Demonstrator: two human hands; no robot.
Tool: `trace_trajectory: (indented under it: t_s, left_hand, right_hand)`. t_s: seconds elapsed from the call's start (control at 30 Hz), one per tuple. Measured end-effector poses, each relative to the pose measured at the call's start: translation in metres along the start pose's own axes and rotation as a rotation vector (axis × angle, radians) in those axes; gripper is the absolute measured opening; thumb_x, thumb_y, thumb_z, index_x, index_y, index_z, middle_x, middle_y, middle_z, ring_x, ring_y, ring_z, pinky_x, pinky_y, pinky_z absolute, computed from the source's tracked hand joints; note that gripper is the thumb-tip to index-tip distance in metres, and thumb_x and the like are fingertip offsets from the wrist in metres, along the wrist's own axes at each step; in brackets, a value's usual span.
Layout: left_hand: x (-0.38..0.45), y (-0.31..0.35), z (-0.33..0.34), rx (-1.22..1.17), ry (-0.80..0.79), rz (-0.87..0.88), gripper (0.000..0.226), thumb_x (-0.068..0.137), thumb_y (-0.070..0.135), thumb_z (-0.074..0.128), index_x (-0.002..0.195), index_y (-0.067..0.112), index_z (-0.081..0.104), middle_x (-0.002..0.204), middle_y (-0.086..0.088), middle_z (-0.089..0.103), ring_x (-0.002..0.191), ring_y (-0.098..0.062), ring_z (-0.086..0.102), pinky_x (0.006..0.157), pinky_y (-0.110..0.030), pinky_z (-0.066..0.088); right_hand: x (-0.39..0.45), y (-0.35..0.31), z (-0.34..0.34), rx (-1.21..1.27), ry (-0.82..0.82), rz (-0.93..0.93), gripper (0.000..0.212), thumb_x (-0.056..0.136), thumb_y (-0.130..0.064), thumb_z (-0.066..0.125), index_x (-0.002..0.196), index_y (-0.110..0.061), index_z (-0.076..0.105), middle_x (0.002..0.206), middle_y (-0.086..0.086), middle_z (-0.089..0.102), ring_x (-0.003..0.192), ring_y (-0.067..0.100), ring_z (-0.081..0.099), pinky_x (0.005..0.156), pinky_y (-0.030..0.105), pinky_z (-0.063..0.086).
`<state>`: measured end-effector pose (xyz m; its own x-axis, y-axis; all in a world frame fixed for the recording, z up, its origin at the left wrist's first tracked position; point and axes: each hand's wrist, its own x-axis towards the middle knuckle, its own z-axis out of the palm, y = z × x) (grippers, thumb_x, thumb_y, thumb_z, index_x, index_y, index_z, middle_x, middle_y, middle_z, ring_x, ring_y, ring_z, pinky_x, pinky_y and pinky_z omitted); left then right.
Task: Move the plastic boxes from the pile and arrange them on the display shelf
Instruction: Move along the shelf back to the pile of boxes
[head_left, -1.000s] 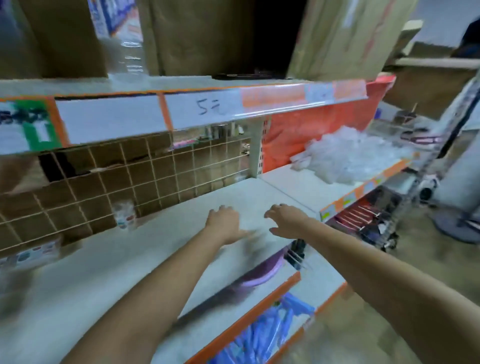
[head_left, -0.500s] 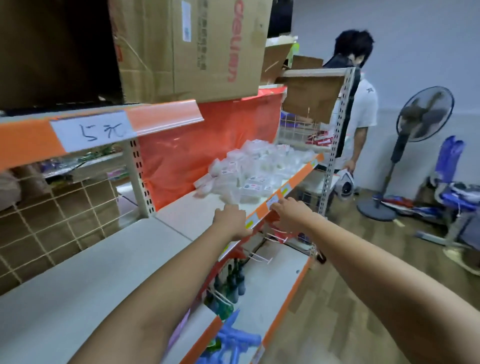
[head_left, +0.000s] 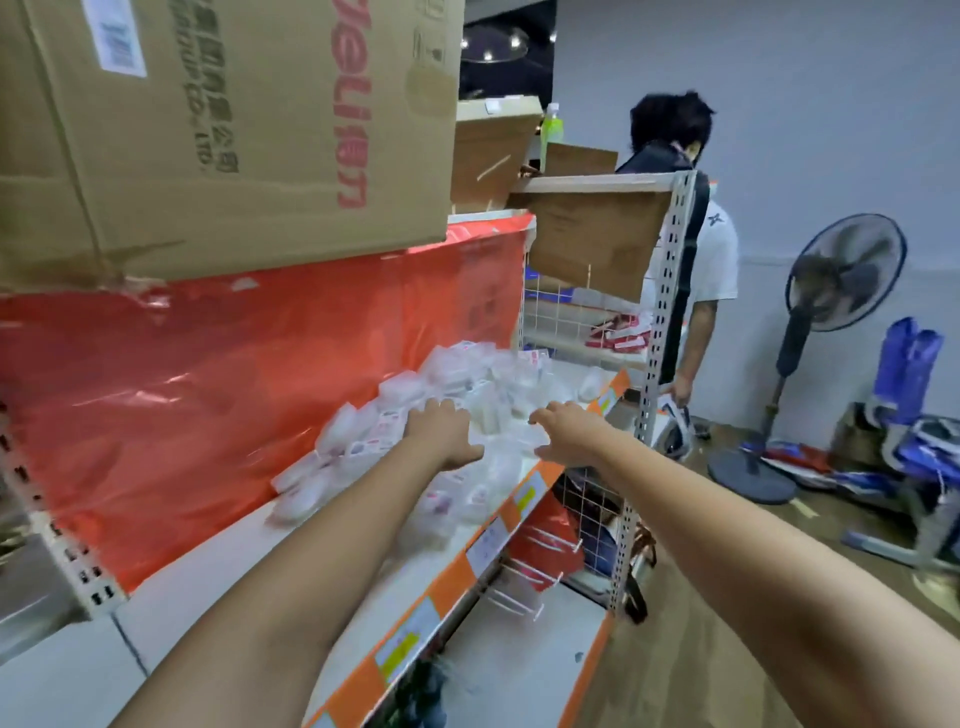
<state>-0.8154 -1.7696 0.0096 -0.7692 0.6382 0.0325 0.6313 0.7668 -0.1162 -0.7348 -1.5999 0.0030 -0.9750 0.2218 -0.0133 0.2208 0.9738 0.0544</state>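
Both hands are reaching over the pile of plastic boxes (head_left: 467, 395) on the shelf (head_left: 291, 545); left hand (head_left: 439, 431) is nearest, right hand (head_left: 569, 428) beside it, each grip spread wide, holding nothing.

We see both arms stretched out, our left hand (head_left: 439, 426) and right hand (head_left: 569, 423) spread palm-down over the pile of plastic boxes (head_left: 457, 395) on the white display shelf (head_left: 218, 582) before an orange backing sheet (head_left: 234, 374).
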Motion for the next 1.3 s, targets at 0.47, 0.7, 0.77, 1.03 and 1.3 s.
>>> trace_trajectory:
  t_s: [0.47, 0.7, 0.77, 1.03, 1.3]
  left_hand:
    - [0.089, -0.053, 0.03, -0.231, -0.188, -0.308, 0.087, 0.084, 0.05, 0.063, 0.15, 0.014, 0.019, 0.154, -0.013, 0.021, 0.141, -0.031, 0.018, 0.105, -0.04, 0.033]
    - [0.102, -0.046, 0.038, -0.32, -0.226, -0.457, 0.095, 0.079, 0.053, 0.066, 0.151, 0.018, 0.015, 0.156, -0.009, 0.021, 0.142, -0.027, 0.02, 0.114, -0.041, 0.025]
    - [0.104, -0.038, 0.038, -0.31, -0.239, -0.49, 0.091, 0.082, 0.048, 0.063, 0.151, 0.018, 0.013, 0.156, -0.008, 0.02, 0.143, -0.029, 0.017, 0.113, -0.043, 0.025]
    - [0.103, -0.007, 0.052, -0.224, -0.196, -0.599, 0.103, 0.08, 0.045, 0.066, 0.152, 0.012, -0.001, 0.158, -0.011, 0.01, 0.143, -0.034, 0.005, 0.115, -0.045, 0.012]
    - [0.092, 0.006, 0.046, -0.348, 0.088, -0.617, 0.062, 0.084, 0.029, 0.064, 0.141, 0.017, 0.042, 0.132, -0.007, 0.056, 0.123, -0.026, 0.049, 0.095, -0.033, 0.042]
  right_hand:
    - [0.185, 0.051, 0.047, 0.106, -0.073, -0.22, 0.07, 0.085, -0.019, 0.063, 0.145, -0.012, 0.028, 0.144, 0.011, 0.031, 0.129, 0.029, 0.035, 0.101, 0.041, 0.041]
    - [0.24, 0.066, 0.063, 0.084, -0.061, -0.461, 0.071, 0.084, -0.017, 0.067, 0.144, -0.017, 0.029, 0.147, 0.008, 0.029, 0.132, 0.028, 0.031, 0.103, 0.037, 0.036]
    - [0.247, 0.069, 0.067, 0.088, 0.01, -0.513, 0.068, 0.082, -0.022, 0.069, 0.14, -0.017, 0.035, 0.143, 0.008, 0.034, 0.129, 0.027, 0.033, 0.098, 0.036, 0.037]
    - [0.264, 0.072, 0.077, 0.213, 0.171, -0.626, 0.056, 0.077, -0.039, 0.074, 0.121, -0.013, 0.051, 0.127, 0.006, 0.049, 0.123, 0.024, 0.04, 0.093, 0.031, 0.037]
    - [0.26, 0.074, 0.057, 0.525, 0.061, -0.625, 0.054, 0.072, -0.043, 0.078, 0.106, -0.012, 0.05, 0.104, 0.004, 0.055, 0.096, 0.023, 0.051, 0.074, 0.032, 0.039]
